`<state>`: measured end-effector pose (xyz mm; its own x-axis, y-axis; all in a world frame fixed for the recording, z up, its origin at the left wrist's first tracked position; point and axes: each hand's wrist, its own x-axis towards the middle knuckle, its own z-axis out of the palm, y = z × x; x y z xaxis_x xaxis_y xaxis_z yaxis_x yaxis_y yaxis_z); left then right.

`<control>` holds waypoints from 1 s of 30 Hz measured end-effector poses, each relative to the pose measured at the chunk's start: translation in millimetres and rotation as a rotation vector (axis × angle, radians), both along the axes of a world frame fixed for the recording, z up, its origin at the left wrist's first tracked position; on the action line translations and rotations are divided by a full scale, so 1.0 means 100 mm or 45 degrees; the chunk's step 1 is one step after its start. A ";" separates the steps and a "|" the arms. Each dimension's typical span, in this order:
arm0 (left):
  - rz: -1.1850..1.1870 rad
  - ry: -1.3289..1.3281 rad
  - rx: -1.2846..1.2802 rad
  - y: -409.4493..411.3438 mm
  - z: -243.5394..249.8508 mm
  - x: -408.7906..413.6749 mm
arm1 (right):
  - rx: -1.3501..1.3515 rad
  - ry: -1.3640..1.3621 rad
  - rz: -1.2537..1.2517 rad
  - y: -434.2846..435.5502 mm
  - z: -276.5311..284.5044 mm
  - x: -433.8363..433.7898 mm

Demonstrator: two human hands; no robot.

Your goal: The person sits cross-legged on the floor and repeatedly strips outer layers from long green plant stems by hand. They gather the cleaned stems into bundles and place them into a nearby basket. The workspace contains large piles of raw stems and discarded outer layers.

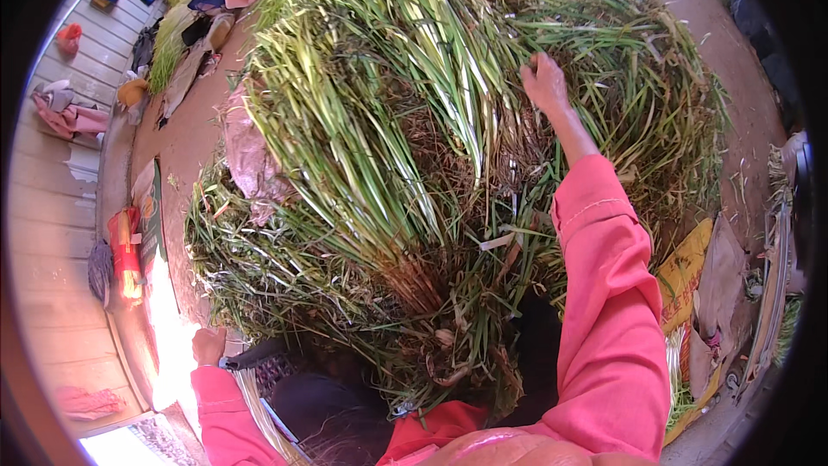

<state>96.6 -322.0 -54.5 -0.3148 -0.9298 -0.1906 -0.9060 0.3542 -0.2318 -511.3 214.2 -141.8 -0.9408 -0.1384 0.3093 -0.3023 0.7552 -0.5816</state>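
A big heap of long green leafy stalks (336, 142) with brown roots lies before me, its paler stem ends showing in the middle. My right hand (545, 83) is over the upper right of the heap, fingers curled against the leaves; whether it grips any is unclear. A darker, looser pile of green leaves (647, 90) lies beyond that hand. Down at the lower left, my left hand (209, 345) is curled beside a dark strap-like piece and a bundle of pale strands (259, 411); what it holds cannot be told.
A pink sack (249, 149) is half under the heap's left side. Yellow printed sacking (686, 272) and brown cloth (721, 272) lie at the right. A red package (125, 249), clothes and another green bunch (169, 42) are along the left wall.
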 end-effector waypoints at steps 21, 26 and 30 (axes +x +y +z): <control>0.186 1.306 0.420 0.02 -0.93 -2.87 | 0.258 -0.405 -0.193 -0.10 -0.74 -1.65; 0.319 1.474 0.415 0.14 -0.65 -2.99 | 0.113 -0.375 -0.199 -0.16 -0.64 -1.66; 0.355 1.624 0.551 0.28 -0.52 -3.07 | 0.180 -0.490 -0.172 -0.23 -0.47 -1.55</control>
<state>-210.6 -294.0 -107.0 -0.3032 -0.9315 -0.2009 -0.4582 -0.0423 0.8878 -666.4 191.3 -188.7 -0.9965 -0.0220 -0.0811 0.0235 0.8533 -0.5209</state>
